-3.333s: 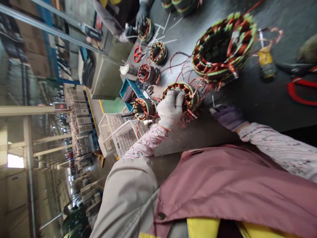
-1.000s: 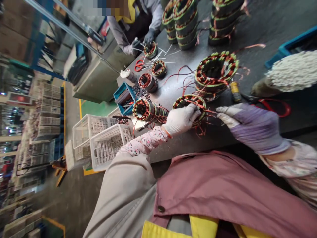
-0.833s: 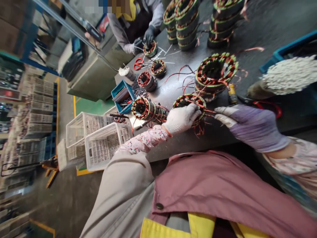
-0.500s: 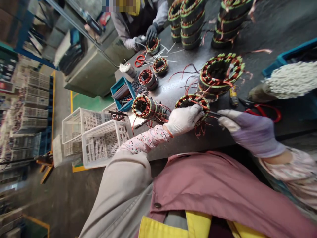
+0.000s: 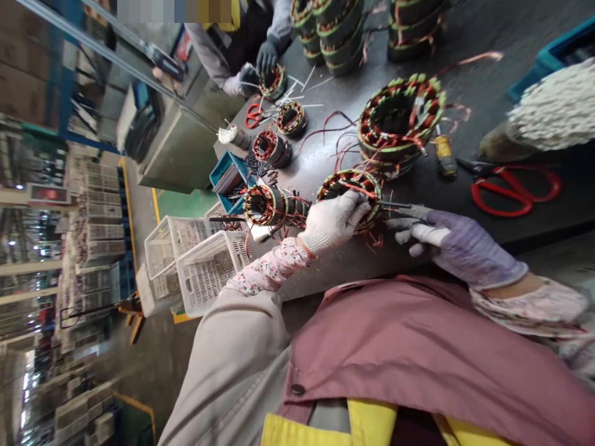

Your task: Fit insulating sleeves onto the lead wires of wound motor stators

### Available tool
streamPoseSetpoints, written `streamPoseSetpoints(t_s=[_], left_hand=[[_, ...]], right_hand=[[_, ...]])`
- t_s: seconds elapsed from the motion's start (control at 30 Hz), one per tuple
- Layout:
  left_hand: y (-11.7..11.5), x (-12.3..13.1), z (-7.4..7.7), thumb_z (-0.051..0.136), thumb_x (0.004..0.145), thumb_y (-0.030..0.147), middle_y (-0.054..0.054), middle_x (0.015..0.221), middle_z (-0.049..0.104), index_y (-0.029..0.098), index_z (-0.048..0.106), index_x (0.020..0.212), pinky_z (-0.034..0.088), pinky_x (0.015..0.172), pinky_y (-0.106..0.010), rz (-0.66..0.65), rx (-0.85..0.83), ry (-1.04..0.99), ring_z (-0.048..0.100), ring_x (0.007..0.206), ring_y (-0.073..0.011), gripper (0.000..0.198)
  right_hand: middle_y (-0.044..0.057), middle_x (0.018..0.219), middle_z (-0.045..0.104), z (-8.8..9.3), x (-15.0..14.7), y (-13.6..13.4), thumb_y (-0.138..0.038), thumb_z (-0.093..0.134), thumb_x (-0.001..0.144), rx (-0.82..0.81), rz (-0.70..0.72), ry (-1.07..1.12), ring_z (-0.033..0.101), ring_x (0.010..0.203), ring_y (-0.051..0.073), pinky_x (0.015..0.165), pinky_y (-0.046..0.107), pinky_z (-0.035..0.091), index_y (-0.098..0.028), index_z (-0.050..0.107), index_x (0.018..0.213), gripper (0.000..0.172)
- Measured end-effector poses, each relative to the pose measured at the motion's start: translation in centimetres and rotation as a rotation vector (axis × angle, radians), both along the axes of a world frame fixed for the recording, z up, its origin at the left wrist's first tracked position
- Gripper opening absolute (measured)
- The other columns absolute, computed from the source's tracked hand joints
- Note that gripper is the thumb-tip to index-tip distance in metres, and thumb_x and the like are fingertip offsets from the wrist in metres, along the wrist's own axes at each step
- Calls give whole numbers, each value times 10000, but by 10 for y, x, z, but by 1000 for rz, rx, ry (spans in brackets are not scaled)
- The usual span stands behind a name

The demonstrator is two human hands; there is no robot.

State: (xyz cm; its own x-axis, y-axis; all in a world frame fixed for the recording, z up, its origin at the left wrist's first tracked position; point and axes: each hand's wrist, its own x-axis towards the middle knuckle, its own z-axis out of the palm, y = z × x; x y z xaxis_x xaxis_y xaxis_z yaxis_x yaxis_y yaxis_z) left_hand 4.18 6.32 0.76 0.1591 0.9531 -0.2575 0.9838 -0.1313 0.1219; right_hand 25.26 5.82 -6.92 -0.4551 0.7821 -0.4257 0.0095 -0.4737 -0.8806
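My left hand [image 5: 331,218], in a white knitted glove, is closed on the near rim of a motor stator [image 5: 326,186] wound with copper wire. Its fingertips press together at the red wires there and partly cover the ring. My right hand [image 5: 458,244], in a purple glove with pale fingers, is just right of the same stator. Between its thumb and forefinger runs a thin dark rod [image 5: 395,204] that reaches to the stator's edge; its exact kind is unclear. Loose copper leads hang below the stator.
Beyond it stands a larger stator [image 5: 402,124]; a smaller one [image 5: 260,204] lies left. Red-handled scissors [image 5: 504,192], a yellow-handled tool [image 5: 445,156] and a bundle of white sleeving [image 5: 558,108] are right. A co-worker's gloved hands [image 5: 266,57] hold another stator. White crates [image 5: 211,272] stand left.
The view has shifted, so the table's things sit further left and higher. My right hand has come nearer the stator, its fingers more spread. My left hand keeps its hold on the rim.
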Motion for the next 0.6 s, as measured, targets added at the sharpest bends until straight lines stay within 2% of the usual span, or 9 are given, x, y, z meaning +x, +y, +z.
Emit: streamPoseSetpoints(t_s=[0.1, 0.17, 0.23, 0.37, 0.43, 0.5, 0.6], left_hand=[[0, 1, 1, 335, 987, 509, -49, 940, 744, 219, 618, 1148, 425, 644, -258, 13, -4, 9, 693, 795, -183, 436], [-1, 1, 1, 336, 987, 510, -49, 946, 744, 217, 620, 1139, 430, 649, -256, 13, 2, 6, 693, 797, -179, 435], [-1, 1, 1, 332, 988, 509, -48, 943, 744, 216, 622, 1126, 430, 648, -254, 7, 5, 3, 692, 796, -175, 435], [-1, 0, -1, 319, 992, 507, -45, 927, 742, 218, 621, 1138, 412, 629, -253, -11, 11, 2, 690, 791, -171, 442], [-1, 0, -2, 320, 994, 501, -49, 942, 740, 218, 616, 1167, 404, 627, -256, -23, 15, -2, 690, 807, -173, 445], [-2, -1, -3, 310, 998, 494, -56, 952, 737, 212, 613, 1183, 397, 624, -262, -35, 23, -3, 691, 822, -179, 453], [-2, -1, -4, 295, 1001, 490, -59, 943, 735, 207, 615, 1169, 381, 610, -269, -50, 38, -3, 692, 823, -181, 459]], right_hand=[[86, 958, 715, 5, -2, 6, -385, 547, 792, 174, -28, -221, 618, 593, 129, 487, 251, 522, -197, 577, 1301, 543], [94, 889, 710, 6, -3, 10, -422, 532, 803, 322, -38, -364, 642, 646, 158, 564, 280, 550, -167, 617, 1241, 514], [107, 916, 710, 7, -4, 13, -433, 540, 786, 401, 1, -417, 662, 709, 176, 642, 300, 568, -146, 642, 1184, 502], [44, 781, 698, 13, -1, 19, -372, 483, 816, 289, 263, -315, 566, 494, 125, 503, 275, 524, -148, 493, 1377, 604], [25, 740, 692, 13, 0, 22, -339, 451, 834, 269, 326, -307, 548, 461, 126, 470, 270, 509, -157, 395, 1455, 650], [84, 889, 723, 10, 0, 24, -342, 467, 827, 362, 323, -392, 611, 543, 158, 524, 306, 543, -136, 401, 1456, 665], [179, 1154, 679, 2, -6, 28, -342, 512, 792, 574, 263, -545, 692, 816, 248, 730, 389, 587, -86, 494, 1388, 649]])
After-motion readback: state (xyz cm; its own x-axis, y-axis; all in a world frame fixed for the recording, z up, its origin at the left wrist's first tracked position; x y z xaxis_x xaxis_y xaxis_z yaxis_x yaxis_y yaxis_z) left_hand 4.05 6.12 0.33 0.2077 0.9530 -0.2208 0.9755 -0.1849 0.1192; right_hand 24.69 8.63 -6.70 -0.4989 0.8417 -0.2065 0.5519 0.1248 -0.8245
